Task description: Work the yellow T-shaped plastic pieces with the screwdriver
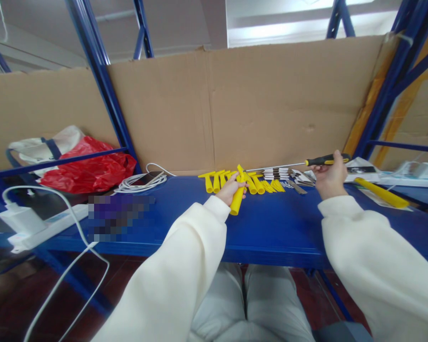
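Note:
My left hand [231,189] is closed round a yellow plastic handle [237,203], a tube with a narrower angled top end. In my right hand [330,176] is a screwdriver [317,161] with a black and yellow grip, held nearly level. Its long shaft points left, and the tip is at or near the upper end of the yellow handle; whether it touches I cannot tell. Behind my left hand, several similar yellow handles [208,184] lie in a row. Small yellow wedge-shaped pieces [276,185] and a stack of white and dark strips [276,173] lie between my hands.
The blue bench [271,228] backs onto a cardboard panel [278,104] between blue posts. At left are a red plastic bag [92,164], a coiled white cable [142,183] and a power strip [50,232]. A yellow tube [381,192] lies at right.

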The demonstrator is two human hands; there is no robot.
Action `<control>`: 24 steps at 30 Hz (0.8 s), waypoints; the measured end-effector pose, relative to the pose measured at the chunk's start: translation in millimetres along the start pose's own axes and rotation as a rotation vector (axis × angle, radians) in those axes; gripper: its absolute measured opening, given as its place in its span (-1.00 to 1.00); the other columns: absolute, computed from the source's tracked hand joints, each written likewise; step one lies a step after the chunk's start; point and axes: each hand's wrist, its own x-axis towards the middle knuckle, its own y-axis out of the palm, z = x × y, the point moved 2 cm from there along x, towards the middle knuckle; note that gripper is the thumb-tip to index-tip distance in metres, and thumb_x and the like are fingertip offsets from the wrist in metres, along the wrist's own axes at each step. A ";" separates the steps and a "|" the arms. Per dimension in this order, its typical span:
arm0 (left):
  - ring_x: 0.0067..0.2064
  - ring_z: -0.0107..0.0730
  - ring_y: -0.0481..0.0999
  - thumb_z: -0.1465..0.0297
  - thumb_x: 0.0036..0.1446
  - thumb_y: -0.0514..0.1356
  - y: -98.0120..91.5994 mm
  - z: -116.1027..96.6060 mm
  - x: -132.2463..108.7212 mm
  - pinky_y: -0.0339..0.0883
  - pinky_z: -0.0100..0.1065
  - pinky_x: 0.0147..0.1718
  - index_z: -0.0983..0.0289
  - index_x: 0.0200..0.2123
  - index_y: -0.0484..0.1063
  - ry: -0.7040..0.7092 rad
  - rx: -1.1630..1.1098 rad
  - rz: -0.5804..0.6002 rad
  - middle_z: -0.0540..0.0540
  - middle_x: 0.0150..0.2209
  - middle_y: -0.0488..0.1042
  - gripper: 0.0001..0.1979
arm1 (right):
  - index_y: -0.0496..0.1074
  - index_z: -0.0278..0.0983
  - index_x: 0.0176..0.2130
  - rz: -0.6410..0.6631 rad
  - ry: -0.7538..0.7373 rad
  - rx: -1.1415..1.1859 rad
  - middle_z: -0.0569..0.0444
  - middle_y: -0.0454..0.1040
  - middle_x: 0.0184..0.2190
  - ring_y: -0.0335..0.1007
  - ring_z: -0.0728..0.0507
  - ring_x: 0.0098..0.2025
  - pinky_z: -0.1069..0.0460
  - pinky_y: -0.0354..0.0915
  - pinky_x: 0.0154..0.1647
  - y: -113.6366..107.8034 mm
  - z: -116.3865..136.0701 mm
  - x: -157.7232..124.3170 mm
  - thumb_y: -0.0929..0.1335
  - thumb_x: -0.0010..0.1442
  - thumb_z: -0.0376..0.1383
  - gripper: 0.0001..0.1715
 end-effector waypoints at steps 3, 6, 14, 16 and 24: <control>-0.57 -0.59 0.30 0.65 0.26 0.05 1.2 -3.1 -2.8 0.22 -0.54 -0.63 0.08 0.50 -0.01 0.003 0.039 -0.041 0.12 -0.18 0.53 -0.20 | 0.21 -0.15 -0.31 -0.077 -0.028 -0.044 0.35 0.20 -0.67 0.16 0.05 -0.72 0.17 0.37 -0.65 7.0 4.5 -16.1 0.28 0.47 -0.21 -0.74; -0.57 -0.60 0.29 0.66 0.26 0.04 2.2 -5.8 -5.2 0.21 -0.55 -0.64 0.10 0.50 0.01 0.012 0.060 -0.066 0.13 -0.19 0.54 -0.21 | 0.24 -0.19 -0.31 -0.040 0.028 -0.085 0.27 0.35 -0.59 0.26 0.06 -0.67 0.17 0.43 -0.57 10.7 8.3 -22.0 0.32 0.44 -0.15 -0.71; -0.57 -0.61 0.30 0.64 0.22 0.10 -1.7 -4.6 -0.3 0.23 -0.52 -0.61 0.10 0.50 0.04 0.090 0.123 -0.140 0.16 -0.12 0.56 -0.18 | 0.29 -0.21 -0.35 0.074 0.154 -0.009 0.16 0.25 -0.64 0.43 -0.09 -0.50 0.04 0.51 -0.48 13.7 13.5 -27.3 0.08 0.48 -0.07 -0.53; -0.56 -0.61 0.30 0.63 0.22 0.12 -3.2 -3.4 2.7 0.24 -0.51 -0.60 0.08 0.49 0.06 0.115 0.143 -0.154 0.17 -0.09 0.55 -0.18 | 0.29 -0.21 -0.36 0.091 0.144 -0.035 0.13 0.28 -0.63 0.44 -0.11 -0.48 0.03 0.50 -0.47 14.4 13.1 -28.6 0.06 0.46 -0.12 -0.54; -0.56 -0.63 0.28 0.55 0.24 0.18 -5.6 -1.9 5.4 0.21 -0.53 -0.63 0.02 0.45 0.15 0.172 0.193 -0.181 0.14 -0.11 0.53 -0.25 | 0.28 -0.22 -0.41 0.016 0.081 -0.212 0.16 0.21 -0.69 0.14 -0.03 -0.67 0.14 0.17 -0.72 15.0 14.8 -31.1 0.12 0.39 -0.21 -0.63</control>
